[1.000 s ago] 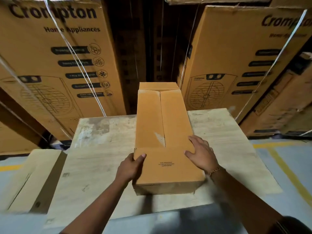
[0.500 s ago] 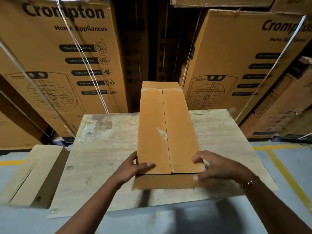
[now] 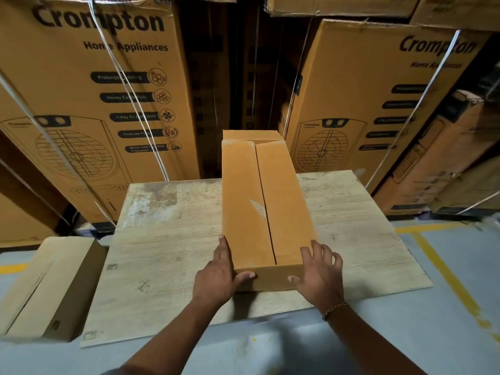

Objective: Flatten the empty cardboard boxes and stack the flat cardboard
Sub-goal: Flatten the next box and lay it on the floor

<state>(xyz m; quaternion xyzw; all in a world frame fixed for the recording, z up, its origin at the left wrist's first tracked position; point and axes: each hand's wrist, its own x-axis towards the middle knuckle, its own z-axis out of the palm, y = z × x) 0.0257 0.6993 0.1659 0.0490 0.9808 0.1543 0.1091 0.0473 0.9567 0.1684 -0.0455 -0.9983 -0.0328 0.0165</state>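
A long, narrow orange-brown cardboard box (image 3: 259, 212) lies lengthwise on a pale wooden board (image 3: 167, 253), its two long top flaps meeting along a middle seam. At the far end a small flap stands up. My left hand (image 3: 219, 277) grips the near left corner, thumb on the near end face and fingers along the left side. My right hand (image 3: 316, 274) holds the near right corner, thumb on the end face and fingers spread over the right edge.
A tan cardboard box (image 3: 46, 288) lies on the grey floor left of the board. Tall printed appliance cartons (image 3: 81, 104) bound with white straps stand behind and to the right (image 3: 378, 104). Yellow floor lines (image 3: 446, 274) run at the right.
The near end flap that lay over the top has been folded down. Both hands moved from the box's top to its near corners. The box now sits squarer.
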